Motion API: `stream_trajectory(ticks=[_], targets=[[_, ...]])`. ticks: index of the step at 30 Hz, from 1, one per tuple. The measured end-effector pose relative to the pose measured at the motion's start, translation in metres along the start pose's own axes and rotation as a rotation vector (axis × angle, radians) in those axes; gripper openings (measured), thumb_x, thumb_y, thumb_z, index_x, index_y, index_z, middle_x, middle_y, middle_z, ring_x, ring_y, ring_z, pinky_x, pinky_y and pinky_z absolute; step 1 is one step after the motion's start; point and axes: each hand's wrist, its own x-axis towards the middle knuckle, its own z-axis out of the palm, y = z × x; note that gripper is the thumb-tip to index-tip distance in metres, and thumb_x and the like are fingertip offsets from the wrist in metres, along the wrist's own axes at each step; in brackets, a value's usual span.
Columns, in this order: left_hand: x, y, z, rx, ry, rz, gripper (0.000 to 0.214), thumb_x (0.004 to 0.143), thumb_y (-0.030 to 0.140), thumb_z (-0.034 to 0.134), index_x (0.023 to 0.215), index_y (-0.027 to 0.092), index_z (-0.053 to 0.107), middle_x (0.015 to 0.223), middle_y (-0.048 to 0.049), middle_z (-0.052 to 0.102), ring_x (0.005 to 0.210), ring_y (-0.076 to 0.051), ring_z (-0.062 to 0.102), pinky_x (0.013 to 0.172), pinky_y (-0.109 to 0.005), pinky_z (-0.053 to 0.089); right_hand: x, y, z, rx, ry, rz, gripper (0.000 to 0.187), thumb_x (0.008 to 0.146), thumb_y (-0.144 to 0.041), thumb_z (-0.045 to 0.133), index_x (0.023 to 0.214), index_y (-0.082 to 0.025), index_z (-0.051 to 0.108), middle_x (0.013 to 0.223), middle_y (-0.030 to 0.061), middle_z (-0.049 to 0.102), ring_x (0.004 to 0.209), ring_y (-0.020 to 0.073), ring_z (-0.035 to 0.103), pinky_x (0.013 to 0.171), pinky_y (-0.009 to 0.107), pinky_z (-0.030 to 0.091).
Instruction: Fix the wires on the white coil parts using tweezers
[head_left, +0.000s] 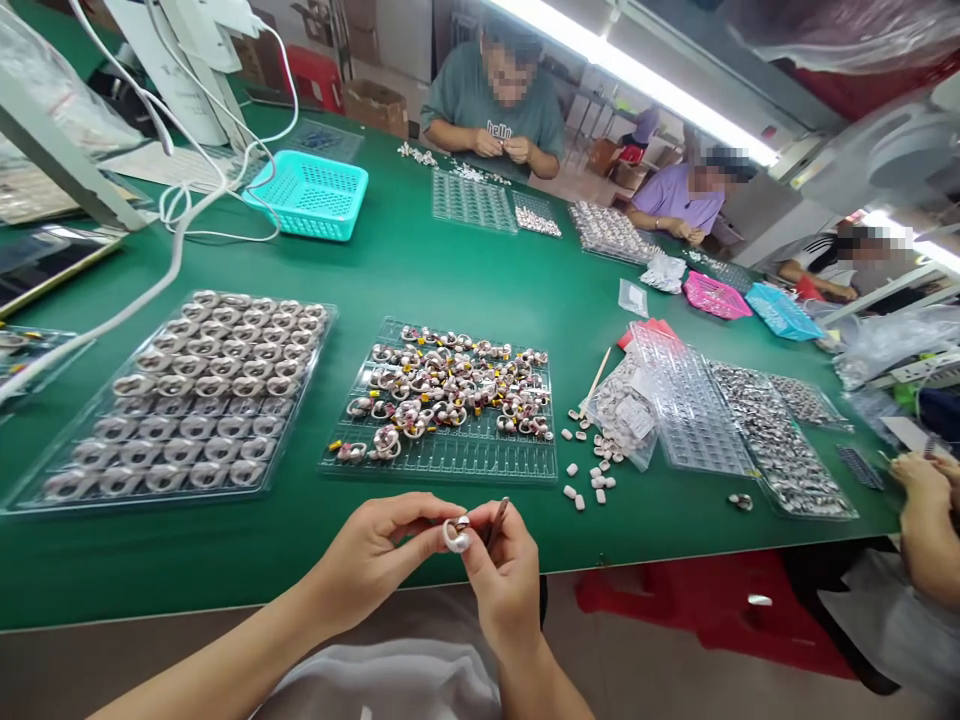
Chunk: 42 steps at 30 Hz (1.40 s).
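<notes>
My left hand [375,555] and my right hand [504,570] meet at the near edge of the green table [450,270]. Both pinch a small white ring-shaped part [455,537] between their fingertips. A thin dark stick-like tool [498,518] is also held in the fingers of my right hand. Just beyond the hands lies a clear tray [450,455] heaped with loose ring parts [450,385]. To its left, a second clear tray [90,480] holds ring parts set in neat rows.
Small white pieces [589,470] lie loose right of the middle tray, by a bag and more clear trays [690,410]. A teal basket [311,195] stands far left. Three people work along the far side; another person's hand [926,490] is at the right edge.
</notes>
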Motion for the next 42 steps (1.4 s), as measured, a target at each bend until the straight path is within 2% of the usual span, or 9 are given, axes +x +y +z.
stream_trajectory(ticks=[5,9,13,18,23,28,32,37,42], targets=[[-0.001,-0.002,0.004,-0.058,0.03,-0.06,0.023,0.084,0.037,0.072,0.094,0.017,0.08,0.088,-0.0082,0.078,0.081,-0.021,0.073,0.074,-0.026,0.06,0.001,-0.006,-0.003,-0.094,-0.044,-0.033,0.02,0.089,-0.039,0.068,0.089,-0.02,0.065,0.075,-0.0001,0.063,0.065,0.0116,0.055,0.059,0.023,0.045],[-0.001,0.0,0.004,-0.075,0.01,-0.047,0.021,0.083,0.036,0.074,0.09,0.017,0.08,0.083,-0.0071,0.077,0.075,-0.019,0.07,0.069,-0.024,0.058,0.003,-0.012,-0.009,-0.234,-0.066,-0.084,0.019,0.089,-0.037,0.067,0.084,-0.019,0.064,0.071,-0.0009,0.06,0.058,0.0102,0.05,0.053,0.022,0.042],[0.001,0.008,0.001,-0.16,-0.04,-0.116,0.023,0.079,0.038,0.077,0.086,0.015,0.08,0.076,-0.0061,0.076,0.067,-0.016,0.067,0.064,-0.023,0.056,0.005,-0.02,-0.017,-0.409,-0.114,-0.267,0.007,0.088,-0.026,0.068,0.094,-0.022,0.068,0.081,0.0003,0.063,0.061,0.0099,0.052,0.052,0.02,0.041],[0.007,0.013,0.001,-0.297,-0.075,-0.268,0.03,0.072,0.038,0.085,0.083,0.011,0.078,0.071,-0.0061,0.075,0.062,-0.013,0.064,0.061,-0.023,0.053,0.006,-0.028,-0.023,-0.49,-0.202,-0.442,0.023,0.089,-0.014,0.066,0.107,-0.027,0.07,0.092,0.0027,0.066,0.073,0.0124,0.061,0.059,0.021,0.048],[0.007,0.012,0.006,-0.497,-0.036,-0.315,0.031,0.068,0.035,0.089,0.084,0.011,0.077,0.07,-0.004,0.075,0.062,-0.01,0.063,0.061,-0.021,0.052,0.002,-0.017,-0.02,-0.43,-0.096,-0.43,0.022,0.091,-0.013,0.062,0.108,-0.026,0.068,0.094,0.004,0.062,0.078,0.0141,0.062,0.059,0.022,0.051],[0.003,0.013,0.01,-0.538,-0.016,-0.283,0.03,0.069,0.032,0.089,0.087,0.01,0.078,0.072,-0.0038,0.074,0.066,-0.011,0.065,0.068,-0.024,0.053,-0.004,-0.009,-0.007,-0.289,0.019,-0.353,0.012,0.092,-0.021,0.063,0.103,-0.024,0.067,0.092,0.0028,0.058,0.069,0.0126,0.061,0.055,0.024,0.053],[0.003,0.008,0.011,-0.565,-0.005,-0.3,0.029,0.067,0.028,0.089,0.087,0.01,0.077,0.077,-0.0037,0.075,0.068,-0.012,0.065,0.069,-0.025,0.054,-0.005,-0.008,0.005,-0.22,0.075,-0.341,0.01,0.092,-0.022,0.063,0.101,-0.025,0.067,0.089,0.0013,0.057,0.062,0.0103,0.058,0.049,0.022,0.048],[0.003,0.0,0.01,-0.585,-0.001,-0.329,0.026,0.069,0.027,0.088,0.085,0.01,0.076,0.073,-0.0028,0.074,0.065,-0.011,0.066,0.068,-0.024,0.054,-0.005,-0.006,0.007,-0.2,0.054,-0.359,0.013,0.093,-0.019,0.062,0.102,-0.027,0.067,0.087,0.0009,0.056,0.067,0.0117,0.059,0.052,0.023,0.05],[0.002,0.0,0.006,-0.575,-0.011,-0.359,0.026,0.068,0.026,0.089,0.084,0.01,0.076,0.074,-0.0043,0.075,0.064,-0.012,0.067,0.065,-0.024,0.055,-0.005,-0.003,-0.005,-0.354,0.005,-0.44,0.022,0.092,-0.014,0.063,0.109,-0.028,0.066,0.092,0.0029,0.059,0.076,0.0144,0.06,0.057,0.025,0.051]])
